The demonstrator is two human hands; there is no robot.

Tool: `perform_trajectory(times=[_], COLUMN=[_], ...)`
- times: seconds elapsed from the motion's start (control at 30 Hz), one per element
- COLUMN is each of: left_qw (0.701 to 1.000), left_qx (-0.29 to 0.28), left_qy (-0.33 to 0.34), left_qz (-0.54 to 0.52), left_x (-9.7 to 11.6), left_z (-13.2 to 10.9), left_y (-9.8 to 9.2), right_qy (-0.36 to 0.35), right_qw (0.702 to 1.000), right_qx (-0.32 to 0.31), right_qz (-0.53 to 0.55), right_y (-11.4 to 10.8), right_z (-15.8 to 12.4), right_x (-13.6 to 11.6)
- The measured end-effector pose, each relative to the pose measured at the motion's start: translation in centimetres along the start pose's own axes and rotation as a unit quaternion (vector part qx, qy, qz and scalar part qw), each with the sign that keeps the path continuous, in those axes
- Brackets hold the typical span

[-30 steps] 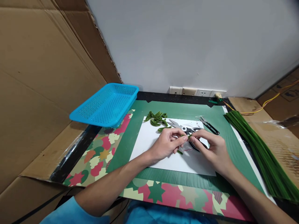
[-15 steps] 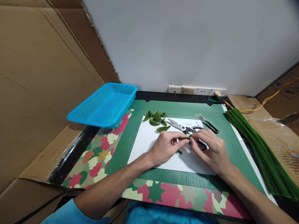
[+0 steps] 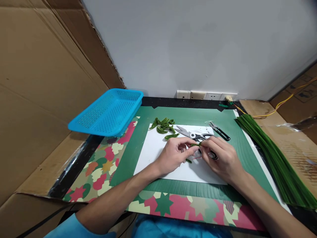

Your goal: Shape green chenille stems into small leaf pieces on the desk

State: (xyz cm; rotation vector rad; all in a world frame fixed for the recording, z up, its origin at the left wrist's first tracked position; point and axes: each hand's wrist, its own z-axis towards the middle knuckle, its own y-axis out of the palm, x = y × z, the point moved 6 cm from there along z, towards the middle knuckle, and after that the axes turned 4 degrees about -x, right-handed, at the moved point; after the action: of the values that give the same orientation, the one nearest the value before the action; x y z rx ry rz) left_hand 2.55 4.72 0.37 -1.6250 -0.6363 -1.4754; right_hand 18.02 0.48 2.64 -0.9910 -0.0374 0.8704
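Observation:
My left hand (image 3: 174, 155) and my right hand (image 3: 220, 157) meet over a white sheet (image 3: 151, 158). Between their fingertips they pinch a short green pipe cleaner piece (image 3: 195, 144), partly hidden by the fingers. Just behind my hands lie large scissors (image 3: 189, 133), their black handles partly covered by my right hand. Several bent green pipe cleaner pieces (image 3: 163, 125) rest in a loose group near the sheet's far left corner. Another small green piece (image 3: 188, 161) lies beneath my hands. Beyond my right hand are small black snips (image 3: 220, 131).
A blue plastic basket (image 3: 106, 130) stands at the far left beside a cardboard wall (image 3: 44, 66). To the right lies a long bundle of green pipe cleaners (image 3: 272, 158). Wall sockets (image 3: 198, 95) with a plugged-in yellow cable (image 3: 277, 107) run along the back. A green mat (image 3: 128, 148) covers the table.
The view has shifted slightly. Both hands stay together at almost the same spot, still pinching the green piece, with only small finger movement.

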Motion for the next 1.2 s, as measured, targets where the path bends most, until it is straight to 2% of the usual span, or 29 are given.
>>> perform_trajectory(times=[0.17,0.3,0.47,0.6,0.73,0.93,1.1,1.2], left_qw=[0.998,0.996,0.998,0.992,0.997,0.987,0.978,0.983], left_qx=[0.048,0.053,0.001,-0.003,0.008,0.057,0.062,0.059], left_qy=[0.032,0.046,-0.019,-0.045,-0.029,0.099,0.137,0.122], left_qz=[0.025,0.056,-0.067,-0.12,-0.066,0.113,0.146,0.123], left_x=[0.3,0.4,-0.3,-0.4,-0.3,1.2,1.5,1.4], left_z=[-0.2,-0.3,-0.2,-0.1,0.0,-0.3,-0.5,-0.4], left_y=[-0.4,-0.4,0.0,-0.1,-0.3,-0.5,-0.3,-0.3], right_qy=[0.003,-0.004,-0.026,-0.047,-0.066,-0.053,-0.04,-0.034], right_qw=[1.0,1.0,0.999,0.998,0.995,0.994,0.995,0.995], right_qx=[0.016,0.003,0.017,0.044,0.054,0.052,0.046,0.039], right_qz=[0.014,0.005,-0.009,-0.023,-0.059,-0.083,-0.084,-0.082], right_y=[-0.1,0.2,0.1,-0.1,-0.3,-0.2,0.0,0.1], right_z=[-0.1,-0.1,-0.2,-0.3,-0.3,-0.4,-0.4,-0.3], right_x=[-0.1,-0.3,-0.5,-0.7,-1.0,-0.9,-0.8,-0.8])
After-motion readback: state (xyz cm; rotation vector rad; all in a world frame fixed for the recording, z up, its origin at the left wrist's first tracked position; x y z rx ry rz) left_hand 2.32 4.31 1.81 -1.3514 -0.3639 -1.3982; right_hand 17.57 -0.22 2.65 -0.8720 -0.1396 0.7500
